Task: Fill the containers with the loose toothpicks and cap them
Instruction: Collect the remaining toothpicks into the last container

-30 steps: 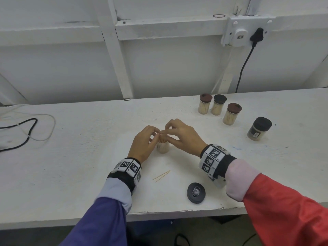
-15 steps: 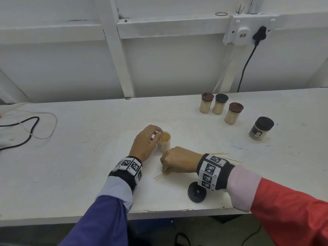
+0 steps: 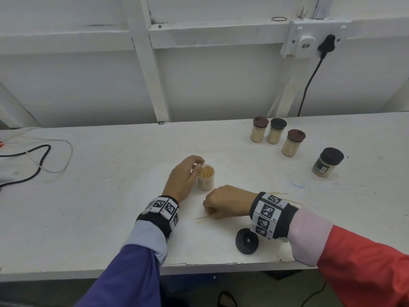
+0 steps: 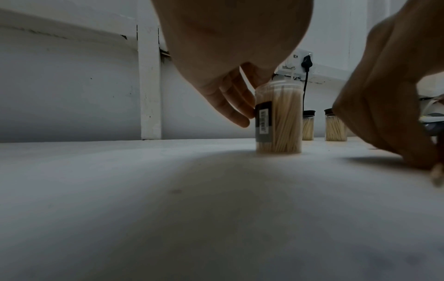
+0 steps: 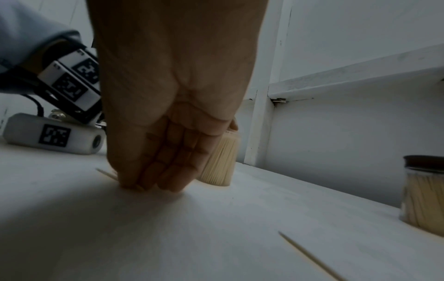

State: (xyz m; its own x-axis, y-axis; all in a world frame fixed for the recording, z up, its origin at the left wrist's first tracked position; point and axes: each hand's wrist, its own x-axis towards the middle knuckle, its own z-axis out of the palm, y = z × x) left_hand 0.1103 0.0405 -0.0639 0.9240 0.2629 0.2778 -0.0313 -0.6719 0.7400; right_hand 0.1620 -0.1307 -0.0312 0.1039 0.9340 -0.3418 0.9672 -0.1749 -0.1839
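An open clear container (image 3: 206, 177), packed with toothpicks, stands upright on the white table (image 3: 110, 196). My left hand (image 3: 195, 168) holds it from the left, with the fingers (image 4: 235, 106) curved against its labelled side (image 4: 280, 121). My right hand (image 3: 209, 214) is just in front of it, knuckles up. Its fingertips (image 5: 153, 182) are bunched down on a couple of loose toothpicks (image 3: 201, 219) lying on the table. The toothpicks' ends (image 5: 105, 173) stick out to the left of the fingers. A black cap (image 3: 246, 241) lies near the front edge by my right wrist.
More loose toothpicks (image 3: 276, 193) lie behind my right wrist, and one (image 5: 310, 256) shows in the right wrist view. Three capped toothpick containers (image 3: 276, 130) and a dark-lidded jar (image 3: 327, 161) stand at the back right. Cables (image 3: 33, 160) trail at the far left.
My right hand left the top of the container and dropped toward me onto the loose toothpicks, staying there since. My left hand has kept hold of the container.
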